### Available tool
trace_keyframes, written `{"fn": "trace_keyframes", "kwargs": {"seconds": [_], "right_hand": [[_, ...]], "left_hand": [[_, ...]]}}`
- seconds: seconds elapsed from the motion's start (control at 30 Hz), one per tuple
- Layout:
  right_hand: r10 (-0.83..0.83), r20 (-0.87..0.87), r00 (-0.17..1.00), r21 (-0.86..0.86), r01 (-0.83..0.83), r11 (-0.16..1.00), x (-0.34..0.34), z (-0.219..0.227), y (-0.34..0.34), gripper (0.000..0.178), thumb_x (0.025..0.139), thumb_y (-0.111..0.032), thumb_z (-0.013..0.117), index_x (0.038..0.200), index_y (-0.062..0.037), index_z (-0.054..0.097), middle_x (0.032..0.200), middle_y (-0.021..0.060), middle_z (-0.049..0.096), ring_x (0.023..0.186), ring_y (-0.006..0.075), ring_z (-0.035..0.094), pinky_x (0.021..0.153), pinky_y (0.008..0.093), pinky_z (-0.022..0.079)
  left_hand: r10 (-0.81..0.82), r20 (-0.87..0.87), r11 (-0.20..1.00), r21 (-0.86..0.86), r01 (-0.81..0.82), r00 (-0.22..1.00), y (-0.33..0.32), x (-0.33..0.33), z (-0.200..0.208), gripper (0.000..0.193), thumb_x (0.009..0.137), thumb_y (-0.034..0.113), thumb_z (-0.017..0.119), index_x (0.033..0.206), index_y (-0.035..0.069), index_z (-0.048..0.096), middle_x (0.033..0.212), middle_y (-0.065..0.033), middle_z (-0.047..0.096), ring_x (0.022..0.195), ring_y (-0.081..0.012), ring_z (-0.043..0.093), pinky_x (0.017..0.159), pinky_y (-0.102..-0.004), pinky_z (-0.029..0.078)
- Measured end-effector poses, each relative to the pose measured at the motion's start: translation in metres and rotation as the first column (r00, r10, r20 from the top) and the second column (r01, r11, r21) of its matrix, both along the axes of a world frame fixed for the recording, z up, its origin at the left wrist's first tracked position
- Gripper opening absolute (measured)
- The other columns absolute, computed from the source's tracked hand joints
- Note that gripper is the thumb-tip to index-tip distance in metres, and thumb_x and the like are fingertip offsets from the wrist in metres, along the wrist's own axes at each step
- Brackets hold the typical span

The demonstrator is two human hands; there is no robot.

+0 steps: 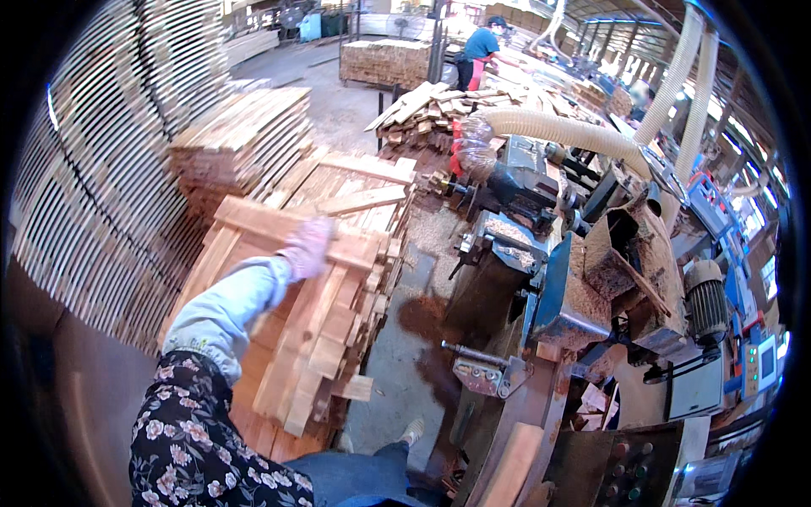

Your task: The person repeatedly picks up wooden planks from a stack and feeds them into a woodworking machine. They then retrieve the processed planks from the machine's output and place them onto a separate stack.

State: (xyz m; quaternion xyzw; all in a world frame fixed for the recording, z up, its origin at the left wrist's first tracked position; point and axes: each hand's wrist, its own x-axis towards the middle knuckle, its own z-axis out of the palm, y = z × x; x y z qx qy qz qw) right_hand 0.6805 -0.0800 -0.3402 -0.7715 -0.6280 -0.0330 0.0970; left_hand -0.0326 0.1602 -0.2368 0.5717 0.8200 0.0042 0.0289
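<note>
My left hand point(307, 248), in a pale pinkish glove, is at a wooden board point(253, 221) lying crosswise on top of a stack of planks. Motion smears the fingers, so whether they grip the board or only touch it cannot be told. Below the hand, several lengthwise boards point(297, 355) of uneven length lie side by side on the stack. Another slanting board point(363, 200) rests just beyond the hand. My right hand is out of view. At the lower right, a single wooden piece point(515, 460) lies on the machine's bed.
Woodworking machinery point(583, 287) covered in shavings fills the right, with a ribbed hose point(574, 131) above. Tall stacked slats point(93, 169) line the left. A sawdust-strewn floor strip point(404, 384) separates stack and machine. Farther off, a person point(483, 52) stands by a board heap point(448, 110).
</note>
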Motion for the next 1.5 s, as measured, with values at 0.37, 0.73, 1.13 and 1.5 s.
{"fn": "trace_keyframes", "kwargs": {"seconds": [0.37, 0.73, 1.13, 1.5], "right_hand": [[-0.136, -0.219, 0.966, 0.271, 0.194, 0.943, -0.016, -0.072, 0.211, 0.101, 0.067, -0.022, 0.088, 0.155, 0.0013, 0.046, 0.149, 0.0267, 0.056, 0.141, 0.0430, 0.051, 0.120, 0.0497, 0.040], [-0.022, -0.199, 0.980, -0.058, 0.011, 0.998, -0.031, -0.049, 0.126, 0.100, 0.079, -0.037, 0.079, 0.162, -0.0023, 0.036, 0.159, 0.0287, 0.042, 0.148, 0.0465, 0.040, 0.122, 0.0528, 0.034], [0.061, 0.100, 0.993, -0.100, -0.051, 0.994, 0.012, -0.062, 0.032, 0.082, 0.081, -0.035, 0.078, 0.147, 0.0014, 0.046, 0.142, 0.0300, 0.052, 0.133, 0.0465, 0.050, 0.112, 0.0541, 0.041], [0.280, -0.129, 0.951, -0.188, -0.301, 0.935, -0.062, -0.041, 0.280, 0.073, 0.091, -0.035, 0.074, 0.151, -0.0034, 0.049, 0.147, 0.0210, 0.056, 0.136, 0.0401, 0.051, 0.115, 0.0473, 0.042]], "left_hand": [[0.204, -0.193, 0.976, -0.036, -0.215, 0.960, -0.044, -0.062, 0.040, 0.059, 0.067, 0.023, 0.084, 0.120, 0.006, 0.063, 0.117, -0.0201, 0.069, 0.116, -0.0396, 0.066, 0.100, -0.0471, 0.053], [0.854, 0.053, 0.518, 0.007, -0.855, 0.518, -0.241, -0.134, -0.027, 0.110, 0.074, 0.050, 0.087, 0.159, 0.005, 0.035, 0.148, -0.0274, 0.055, 0.137, -0.0426, 0.055, 0.115, -0.0489, 0.046], [0.324, 0.905, 0.638, 0.007, -0.770, 0.276, -0.254, -0.056, -0.013, 0.068, 0.086, 0.041, 0.083, 0.133, -0.004, 0.064, 0.110, -0.0119, 0.073, 0.096, -0.0240, 0.070, 0.084, -0.0367, 0.058], [-0.226, 0.967, 0.789, 0.110, -0.604, -0.120, -0.121, 0.132, 0.011, 0.050, 0.101, 0.051, 0.068, 0.123, 0.006, 0.065, 0.099, -0.0106, 0.074, 0.084, -0.0218, 0.074, 0.076, -0.0390, 0.064]]}}
